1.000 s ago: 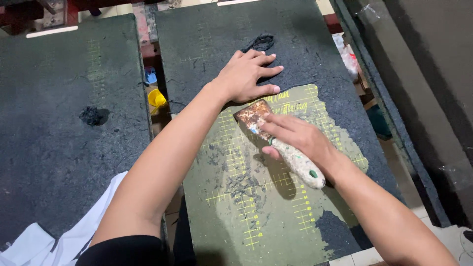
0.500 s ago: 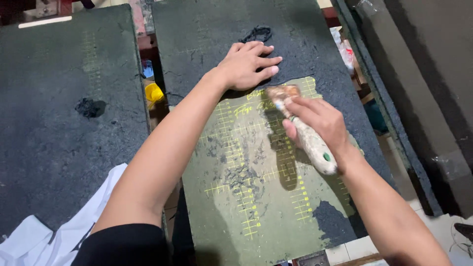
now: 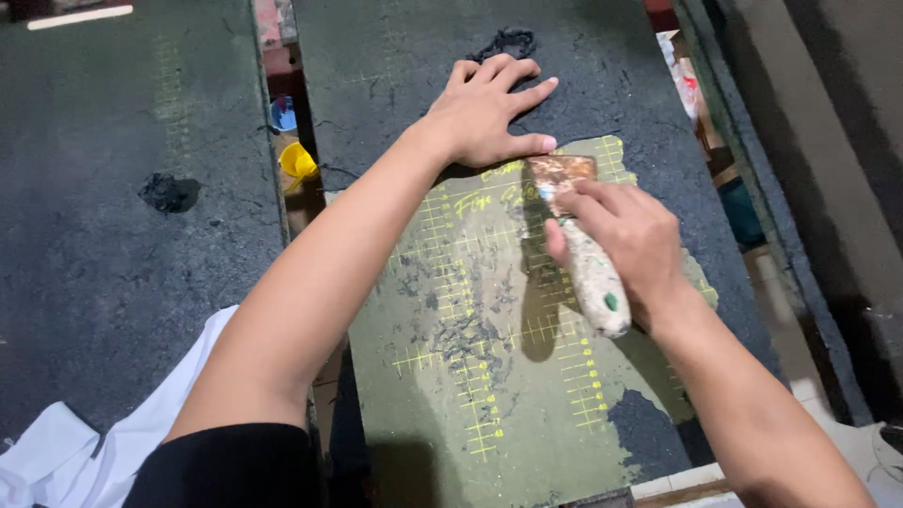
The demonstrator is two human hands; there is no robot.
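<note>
Two dark padded boards on the bench, left board (image 3: 122, 235) w/ a black smudge (image 3: 167, 192) near its right edge. Right board (image 3: 395, 66) carries a green gridded mat (image 3: 489, 376) running down to the near edge. Left hand (image 3: 484, 113) lies flat, fingers spread, on the board at the mat's far edge. Right hand (image 3: 630, 240) is closed round a paint-crusted scraper (image 3: 576, 240), blade on the mat's far end just beside the left thumb. White cloth (image 3: 85, 442) at near left corner. Yellow cup (image 3: 297, 162) in the gap btw boards.
</note>
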